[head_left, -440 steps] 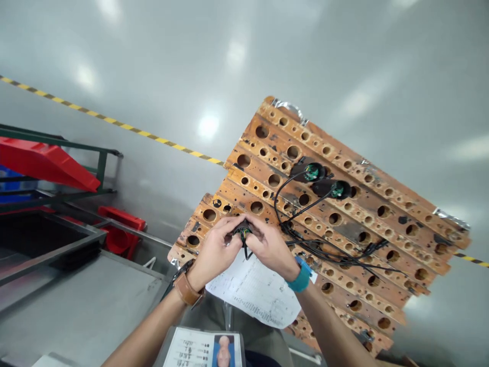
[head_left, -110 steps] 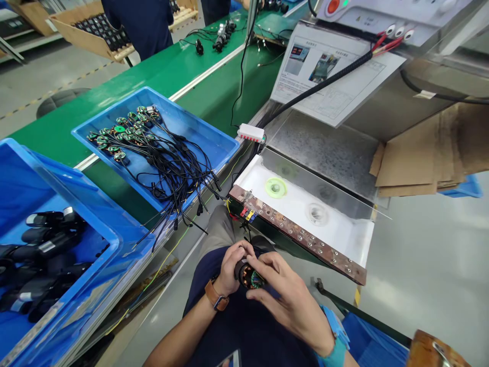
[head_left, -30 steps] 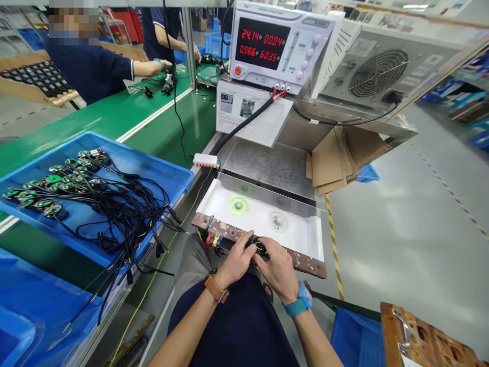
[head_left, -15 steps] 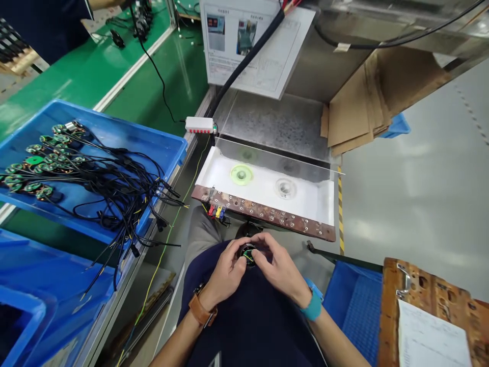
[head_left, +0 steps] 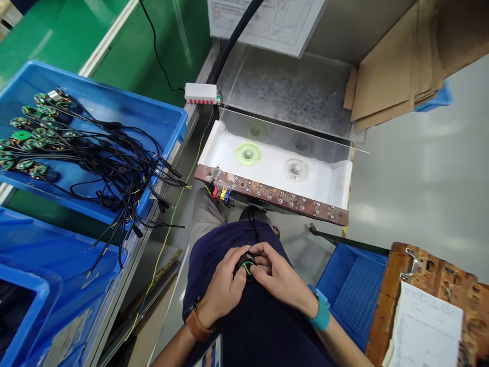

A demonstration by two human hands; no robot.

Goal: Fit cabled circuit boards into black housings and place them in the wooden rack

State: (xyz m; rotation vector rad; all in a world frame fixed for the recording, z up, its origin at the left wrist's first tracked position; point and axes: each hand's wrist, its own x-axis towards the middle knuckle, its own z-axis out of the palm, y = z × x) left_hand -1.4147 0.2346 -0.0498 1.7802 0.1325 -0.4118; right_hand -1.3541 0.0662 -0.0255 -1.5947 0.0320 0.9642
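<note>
Close to my body, both hands are wrapped around a small round black housing (head_left: 247, 261) with a green part and a yellow-green wire showing inside. My left hand (head_left: 226, 278) grips its left side, thumb near the opening. From the right, my right hand (head_left: 280, 278) holds it with thumb and fingers bent at the rim. The fingers cover much of the housing. Ahead of my hands stands a white tray-like fixture (head_left: 330, 181), with a pale green ring (head_left: 248, 154) and a clear ring (head_left: 295, 169) in it.
On the left, a blue bin (head_left: 130, 97) holds several green circuit boards (head_left: 38, 137) with black cables (head_left: 114, 168) hanging over its edge. A white box with red buttons (head_left: 200, 94) sits behind. Cardboard (head_left: 397, 71) leans at right, above a wooden board (head_left: 451, 290) with papers (head_left: 426, 326).
My view has tilted down and closer, so the surroundings sit differently in the picture. Both hands still hold the housing; my right fingers have curled further in at its rim.
</note>
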